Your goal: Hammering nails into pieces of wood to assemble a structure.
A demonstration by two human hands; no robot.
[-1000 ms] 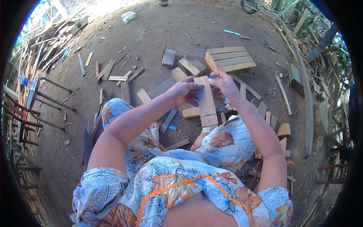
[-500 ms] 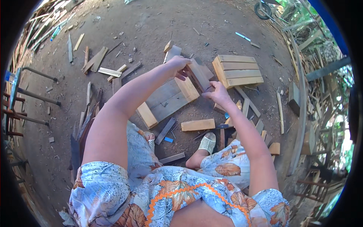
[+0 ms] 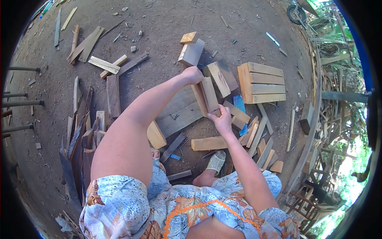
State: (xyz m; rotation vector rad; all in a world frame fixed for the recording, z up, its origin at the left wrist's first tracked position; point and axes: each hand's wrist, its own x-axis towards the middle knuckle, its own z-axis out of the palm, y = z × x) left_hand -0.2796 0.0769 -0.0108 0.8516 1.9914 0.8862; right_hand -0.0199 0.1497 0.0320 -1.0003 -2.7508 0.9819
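Note:
My left hand [image 3: 191, 75] is closed on the upper end of a light wooden board [image 3: 209, 94], and my right hand [image 3: 221, 118] grips its lower end. The board lies along another pale piece at the right side of a weathered grey wooden panel [image 3: 179, 109]; whether it rests on that piece I cannot tell. A yellowish block [image 3: 156, 134] stands at the panel's left end. Just beyond the board is a dark-stained wooden block [image 3: 223, 77]. A slatted wooden box [image 3: 266, 83] lies to the right, with blue scraps [image 3: 239, 103] between.
Loose offcuts [image 3: 259, 147] lie by my right foot and a stack of split boards [image 3: 79, 147] at the left. A short beam [image 3: 207, 144] lies before my feet. Metal chair legs [image 3: 24, 102] show at the far left, a long curved plank [image 3: 313, 131] at the right.
The board has moved away from my body onto or over the grey panel, turned at a slant. My left hand moved to its far end, my right hand to its near end.

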